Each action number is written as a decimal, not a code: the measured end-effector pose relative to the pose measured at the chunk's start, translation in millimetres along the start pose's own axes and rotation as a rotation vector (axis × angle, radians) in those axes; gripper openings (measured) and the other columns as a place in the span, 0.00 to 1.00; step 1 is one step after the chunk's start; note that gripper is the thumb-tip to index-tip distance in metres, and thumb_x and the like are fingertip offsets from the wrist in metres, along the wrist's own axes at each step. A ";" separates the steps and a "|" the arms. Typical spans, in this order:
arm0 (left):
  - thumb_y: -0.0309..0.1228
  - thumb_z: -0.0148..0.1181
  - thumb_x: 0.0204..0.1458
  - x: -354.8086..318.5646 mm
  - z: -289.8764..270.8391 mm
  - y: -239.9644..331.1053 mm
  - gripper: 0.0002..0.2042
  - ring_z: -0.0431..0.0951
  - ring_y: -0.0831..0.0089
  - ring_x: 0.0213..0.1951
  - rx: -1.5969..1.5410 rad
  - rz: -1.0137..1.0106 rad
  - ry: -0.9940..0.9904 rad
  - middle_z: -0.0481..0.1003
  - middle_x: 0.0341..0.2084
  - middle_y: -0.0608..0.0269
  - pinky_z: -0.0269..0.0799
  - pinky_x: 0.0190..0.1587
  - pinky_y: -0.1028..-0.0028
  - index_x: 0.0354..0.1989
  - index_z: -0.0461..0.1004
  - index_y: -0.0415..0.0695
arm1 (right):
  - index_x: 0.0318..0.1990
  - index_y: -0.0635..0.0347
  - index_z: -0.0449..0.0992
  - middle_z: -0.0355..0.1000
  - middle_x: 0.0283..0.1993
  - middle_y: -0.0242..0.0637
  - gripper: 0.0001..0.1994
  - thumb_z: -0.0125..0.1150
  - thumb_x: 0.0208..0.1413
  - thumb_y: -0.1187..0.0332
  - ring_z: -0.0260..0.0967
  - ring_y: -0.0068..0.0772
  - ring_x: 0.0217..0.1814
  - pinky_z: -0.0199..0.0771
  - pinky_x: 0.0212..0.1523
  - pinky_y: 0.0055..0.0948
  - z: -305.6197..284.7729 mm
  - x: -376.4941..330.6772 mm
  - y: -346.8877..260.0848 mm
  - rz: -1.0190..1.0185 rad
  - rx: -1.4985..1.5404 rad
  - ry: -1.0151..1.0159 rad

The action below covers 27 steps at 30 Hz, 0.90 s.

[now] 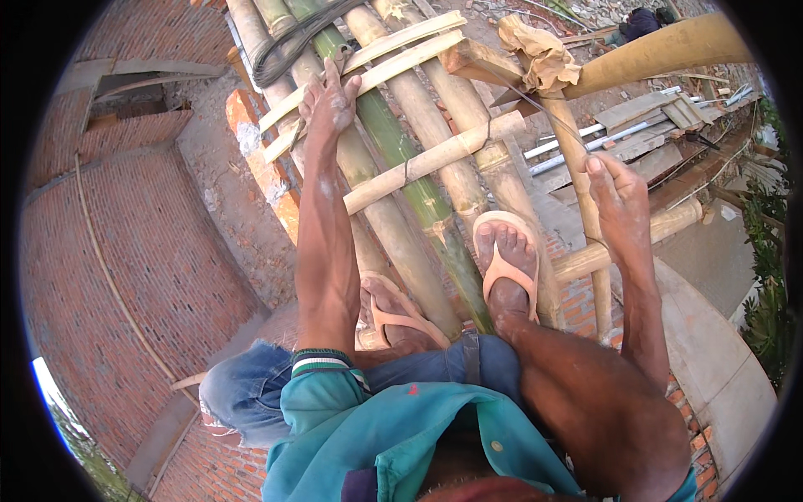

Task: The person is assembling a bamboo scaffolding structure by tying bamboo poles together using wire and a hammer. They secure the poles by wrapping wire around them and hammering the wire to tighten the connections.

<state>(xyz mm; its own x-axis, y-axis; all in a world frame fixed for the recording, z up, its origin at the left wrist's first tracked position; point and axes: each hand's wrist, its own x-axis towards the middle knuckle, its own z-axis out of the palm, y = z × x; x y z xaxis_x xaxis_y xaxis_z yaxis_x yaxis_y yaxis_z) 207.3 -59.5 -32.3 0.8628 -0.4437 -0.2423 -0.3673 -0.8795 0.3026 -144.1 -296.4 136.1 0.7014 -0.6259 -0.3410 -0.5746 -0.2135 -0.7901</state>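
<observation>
My left hand [332, 102] rests, fingers apart, on pale split bamboo strips [401, 60] that lie across a row of bamboo poles [418, 100]. One pole in that row is green bamboo [389, 138]. Over to the right, my right hand [621, 192] is closed in a pinch on a thin wire [559, 120]. The wire runs taut up to a joint where an upright bamboo pole [577, 180] meets a thick slanting bamboo pole [661, 57]. Crumpled brown paper-like wrapping [539, 54] covers the top of that joint.
My sandalled feet [508, 259] stand on the poles, which a short bamboo crosspiece [435, 163] is tied across. A dark coil of wire [284, 50] lies at the far end. Brick walls [134, 251] drop away on the left. Boards and pipes [636, 121] lie below right.
</observation>
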 end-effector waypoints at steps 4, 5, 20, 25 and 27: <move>0.50 0.47 0.69 -34.6 6.1 39.9 0.31 0.59 0.37 0.69 -0.196 0.225 0.381 0.61 0.66 0.27 0.49 0.70 0.45 0.71 0.61 0.37 | 0.41 0.65 0.81 0.62 0.24 0.25 0.17 0.55 0.71 0.58 0.55 0.17 0.27 0.59 0.28 0.25 7.0 -3.7 1.8 0.011 0.021 0.038; 0.44 0.49 0.70 -50.1 4.5 59.5 0.25 0.69 0.44 0.62 -0.283 0.205 0.367 0.69 0.60 0.34 0.61 0.64 0.49 0.64 0.67 0.34 | 0.41 0.65 0.81 0.64 0.24 0.26 0.17 0.55 0.71 0.58 0.57 0.17 0.27 0.61 0.29 0.25 7.4 -5.0 2.7 0.026 0.041 0.035; 0.35 0.50 0.72 -91.4 -30.3 90.3 0.14 0.53 0.84 0.19 -2.250 0.273 -0.073 0.57 0.18 0.73 0.47 0.18 0.80 0.55 0.68 0.36 | 0.44 0.57 0.80 0.77 0.34 0.53 0.10 0.57 0.65 0.63 0.76 0.61 0.38 0.72 0.41 0.52 87.4 -31.2 14.2 -0.162 0.072 -0.218; 0.33 0.48 0.72 -31.9 -71.7 29.7 0.16 0.51 0.83 0.20 -2.232 0.307 -0.172 0.54 0.19 0.73 0.48 0.19 0.79 0.60 0.65 0.33 | 0.53 0.52 0.80 0.77 0.34 0.55 0.13 0.56 0.66 0.63 0.76 0.62 0.36 0.73 0.38 0.53 94.1 -33.6 18.2 -0.303 0.125 -0.256; 0.32 0.47 0.72 3.7 -97.7 7.8 0.17 0.50 0.82 0.20 -2.107 0.315 -0.112 0.53 0.20 0.73 0.48 0.20 0.78 0.61 0.64 0.33 | 0.49 0.53 0.80 0.77 0.33 0.54 0.10 0.56 0.66 0.64 0.77 0.61 0.35 0.73 0.36 0.52 92.1 -34.9 21.9 -0.284 0.103 -0.247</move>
<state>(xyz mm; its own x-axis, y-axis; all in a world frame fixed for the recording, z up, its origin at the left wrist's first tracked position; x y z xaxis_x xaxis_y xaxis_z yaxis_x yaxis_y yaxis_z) 241.5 -51.2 59.3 0.8173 -0.5762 -0.0065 0.4498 0.6308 0.6323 -142.3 -210.1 83.8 0.9142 -0.3505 -0.2036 -0.3061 -0.2677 -0.9136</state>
